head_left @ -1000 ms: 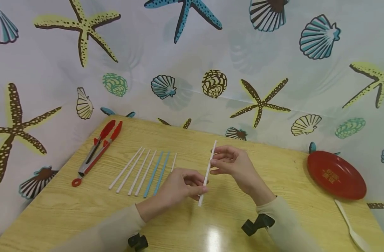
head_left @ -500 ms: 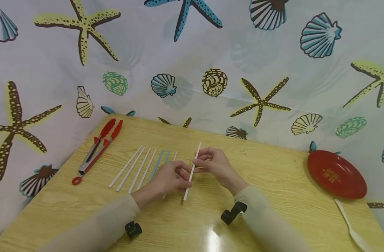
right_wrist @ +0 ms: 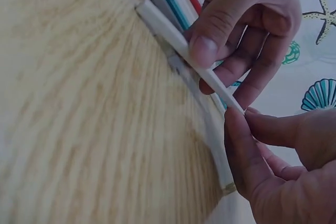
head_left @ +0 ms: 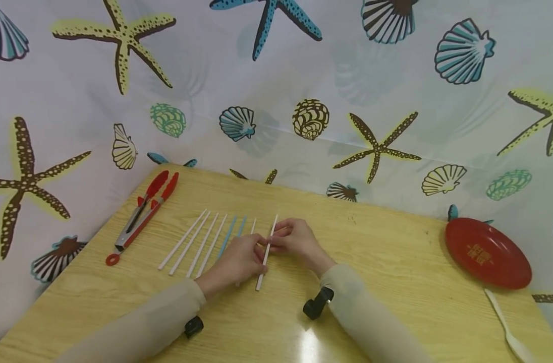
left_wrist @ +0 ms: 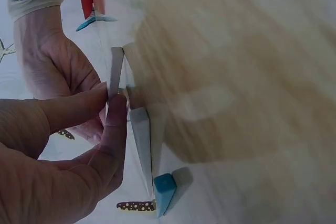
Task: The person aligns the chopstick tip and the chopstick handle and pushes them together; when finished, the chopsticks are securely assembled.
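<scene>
Both hands pinch one white chopstick (head_left: 260,282) close over the table, its far end pointing away from the person. My left hand (head_left: 240,257) holds it nearer the thick, square end, between thumb and fingers. Farther up toward the thin end, my right hand (head_left: 299,239) has it between thumb and index finger, as the right wrist view shows. Just left lies a row: several white chopsticks (head_left: 182,239), then two blue chopsticks (head_left: 227,236), then a white chopstick (head_left: 253,226). The left hand covers part of this row. In the left wrist view, a blue chopstick's end (left_wrist: 165,183) shows beside a white one.
Red-tipped tongs (head_left: 142,217) lie at the table's left. On the right are a red oval plate (head_left: 508,252) and a pale spoon (head_left: 505,325). A shell-patterned cloth (head_left: 276,91) hangs along the back edge of the wooden table (head_left: 372,252).
Both hands have carried the white chopstick left and lower, beside the row. The right hand has come closer to the left one. The other chopsticks lie as before.
</scene>
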Tool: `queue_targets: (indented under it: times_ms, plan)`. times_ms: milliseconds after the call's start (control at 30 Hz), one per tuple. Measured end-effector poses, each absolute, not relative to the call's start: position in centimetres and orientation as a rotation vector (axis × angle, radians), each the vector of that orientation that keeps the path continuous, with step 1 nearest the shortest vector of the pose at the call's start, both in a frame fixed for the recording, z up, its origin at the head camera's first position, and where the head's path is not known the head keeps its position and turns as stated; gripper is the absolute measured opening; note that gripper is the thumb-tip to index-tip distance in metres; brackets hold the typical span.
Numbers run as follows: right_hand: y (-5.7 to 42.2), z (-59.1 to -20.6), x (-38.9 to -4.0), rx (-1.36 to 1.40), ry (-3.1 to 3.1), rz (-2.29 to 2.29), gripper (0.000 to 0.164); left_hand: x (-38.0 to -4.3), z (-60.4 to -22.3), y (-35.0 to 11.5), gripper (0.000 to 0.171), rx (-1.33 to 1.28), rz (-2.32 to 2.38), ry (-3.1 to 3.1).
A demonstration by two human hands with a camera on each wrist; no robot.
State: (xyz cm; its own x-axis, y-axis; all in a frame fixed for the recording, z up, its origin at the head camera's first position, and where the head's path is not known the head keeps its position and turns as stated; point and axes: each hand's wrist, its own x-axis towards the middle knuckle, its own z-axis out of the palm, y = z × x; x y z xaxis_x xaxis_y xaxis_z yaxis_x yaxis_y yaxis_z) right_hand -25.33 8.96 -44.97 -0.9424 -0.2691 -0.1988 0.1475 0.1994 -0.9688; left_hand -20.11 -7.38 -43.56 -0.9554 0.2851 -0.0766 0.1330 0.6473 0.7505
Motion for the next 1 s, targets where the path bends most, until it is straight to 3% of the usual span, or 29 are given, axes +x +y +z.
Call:
queue_targets:
  times_ms: [267,733,867,1000]
  plan:
    - [8.2,-45.3,-25.6,-0.109,2.321,-1.625,0.031,-20.4,-43.6,-7.2,0.023,0.4,0.986,2.744]
    - [8.1,-44.8,-25.7,-0.26,2.588,-1.339,0.039,-21.4,-43.2,-7.0,0.037,0.592,0.782,2.729]
    - [8.4,-44.6,-25.4,-0.301,2.606,-1.295,0.041,-21.2,-42.8,-7.0,0.035,0.574,0.778,2.739]
    - [9.3,-43.3,-24.4,-0.43,2.669,-1.201,0.04,-20.9,-41.7,-6.9,0.02,0.589,0.801,2.745]
